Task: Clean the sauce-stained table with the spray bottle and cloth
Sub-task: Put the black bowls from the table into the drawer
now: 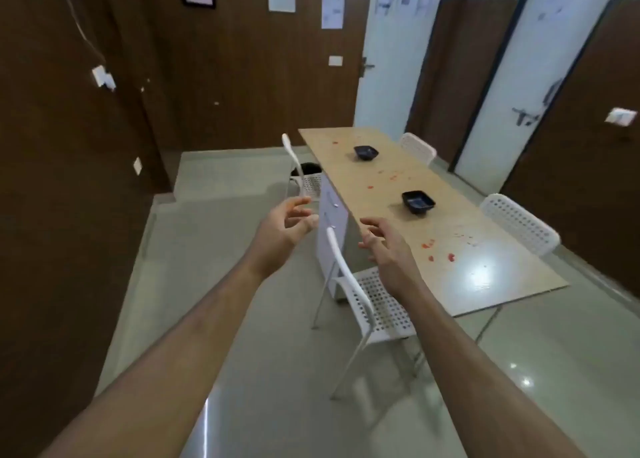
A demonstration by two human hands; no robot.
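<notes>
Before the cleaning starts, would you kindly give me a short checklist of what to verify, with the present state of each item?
1. Both hands free: ok. The left hand and right hand are raised with loosely curled fingers and hold nothing.
2. Spray bottle and cloth at hand: not ok. Neither shows in this view.
3. Stains located: ok. Red sauce spots lie scattered along the long light wooden table.
4. Tabletop free for wiping: not ok. Two black square bowls, the near one and the far one, stand among the spots.
5. Way to the table: cannot tell. A white perforated chair stands at the near side.
</notes>
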